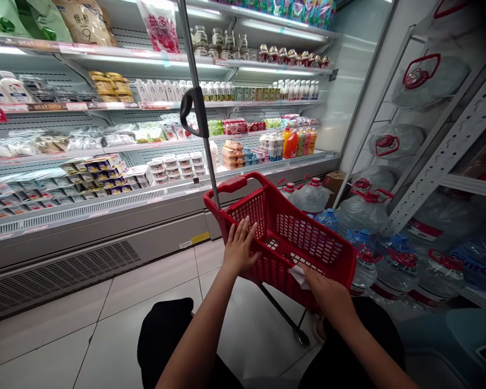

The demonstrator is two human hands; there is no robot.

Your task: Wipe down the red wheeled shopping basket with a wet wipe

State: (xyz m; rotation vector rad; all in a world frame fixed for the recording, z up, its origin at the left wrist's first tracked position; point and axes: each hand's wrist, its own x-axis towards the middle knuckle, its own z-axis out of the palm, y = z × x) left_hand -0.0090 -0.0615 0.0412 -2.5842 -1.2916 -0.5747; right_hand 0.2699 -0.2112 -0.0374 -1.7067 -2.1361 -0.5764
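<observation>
A red plastic shopping cart (303, 237) with latticed walls stands in front of my knees. A tall metal pole with a black loop handle (195, 114) rises at its left end. My left hand (241, 246) lies with fingers stretched out on the near rim, towards the left corner. Farther right along that rim, my right hand (328, 292) presses a white tissue (298, 276) against the basket's side. Part of the tissue is hidden under the fingers.
A lit refrigerated display (154, 210) with dairy tubs and bottles runs along the left and back. Large water bottles (400, 265) with red handles crowd the right, beside a white metal rack (441, 146). Pale tiles (146, 319) cover the floor.
</observation>
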